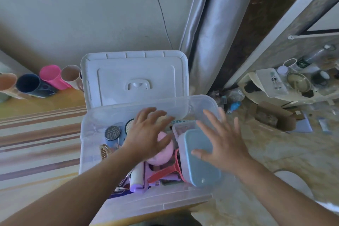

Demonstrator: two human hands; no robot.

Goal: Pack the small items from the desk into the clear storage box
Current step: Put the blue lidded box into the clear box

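Note:
The clear storage box (pixel 88 145) stands at the desk's right end, full of small items. Its white lid (pixel 134 71) leans upright behind it against the wall. My left hand (pixel 148 134) hovers flat, fingers spread, over a pink round item (pixel 165 154) in the box's middle. My right hand (pixel 222 141) is spread over a small container with a blue lid (pixel 200 159) at the box's right side. Also inside are a dark round tin (pixel 112 132), a red-handled tool (pixel 165 172) and a white and purple roller (pixel 136 180). Neither hand grips anything.
Several cups lie on their sides along the wall at the left, among them a pink cup (pixel 52 77) and a dark blue cup (pixel 30 84). A striped cloth (pixel 36 143) covers the desk. Right of the desk are a grey curtain (pixel 211 33), a cardboard box (pixel 275 117) and floor clutter.

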